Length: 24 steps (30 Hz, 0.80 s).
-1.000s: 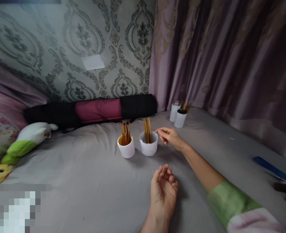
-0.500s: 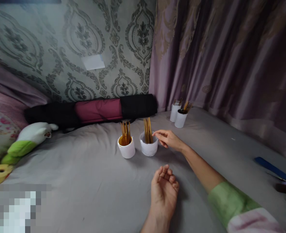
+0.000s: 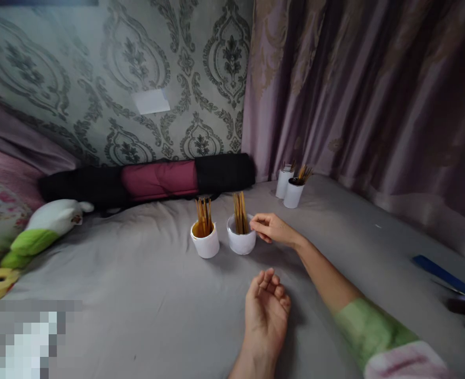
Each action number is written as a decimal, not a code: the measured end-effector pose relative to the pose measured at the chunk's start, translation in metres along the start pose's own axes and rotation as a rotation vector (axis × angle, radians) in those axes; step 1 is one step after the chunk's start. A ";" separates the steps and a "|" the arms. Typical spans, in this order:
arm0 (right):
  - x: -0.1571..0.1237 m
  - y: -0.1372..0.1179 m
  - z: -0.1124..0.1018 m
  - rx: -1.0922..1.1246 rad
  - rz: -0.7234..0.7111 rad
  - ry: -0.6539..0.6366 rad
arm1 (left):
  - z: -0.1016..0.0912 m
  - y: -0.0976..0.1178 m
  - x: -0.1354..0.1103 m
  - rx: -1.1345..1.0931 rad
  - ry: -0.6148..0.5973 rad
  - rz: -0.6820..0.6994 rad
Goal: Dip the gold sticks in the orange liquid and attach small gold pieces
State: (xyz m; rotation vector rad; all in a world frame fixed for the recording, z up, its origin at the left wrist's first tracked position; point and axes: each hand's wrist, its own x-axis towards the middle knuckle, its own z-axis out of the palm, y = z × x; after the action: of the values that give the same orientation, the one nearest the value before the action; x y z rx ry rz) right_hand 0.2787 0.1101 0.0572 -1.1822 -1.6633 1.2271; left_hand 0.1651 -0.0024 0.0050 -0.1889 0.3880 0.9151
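Two white cups stand side by side on the grey sheet (image 3: 138, 284), each with thin brown sticks upright in it: the left cup (image 3: 205, 245) and the right cup (image 3: 241, 241). My right hand (image 3: 272, 229) reaches in from the right. Its thumb and fingertips are pinched together at the right cup's near rim, beside the sticks (image 3: 239, 212). My left hand (image 3: 267, 308) rests on the sheet in front of the cups, palm up, fingers loosely curled, holding nothing.
Two more white cups with sticks (image 3: 290, 189) stand at the back by the purple curtain (image 3: 374, 105). A black and maroon roll (image 3: 157, 179) lies along the wall. A plush toy (image 3: 39, 231) lies at left, and a blue ruler (image 3: 445, 276) and dark scissors at right.
My right hand has moved a little left and down and closed its fingers on the right cup's rim. My left hand has not moved.
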 end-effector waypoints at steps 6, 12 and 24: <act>-0.002 -0.002 0.000 -0.008 0.010 -0.006 | -0.001 0.000 0.000 -0.006 0.002 0.002; -0.005 -0.004 0.003 -0.030 0.035 0.012 | 0.000 0.000 -0.001 -0.006 0.011 0.000; -0.006 0.005 0.011 -0.057 0.015 0.096 | 0.001 0.001 -0.003 0.011 0.021 -0.002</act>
State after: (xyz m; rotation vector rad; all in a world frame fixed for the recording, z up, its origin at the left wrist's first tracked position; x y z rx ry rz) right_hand 0.2716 0.1018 0.0492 -1.2702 -1.6308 1.1206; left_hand 0.1631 -0.0035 0.0070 -0.1892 0.4122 0.9092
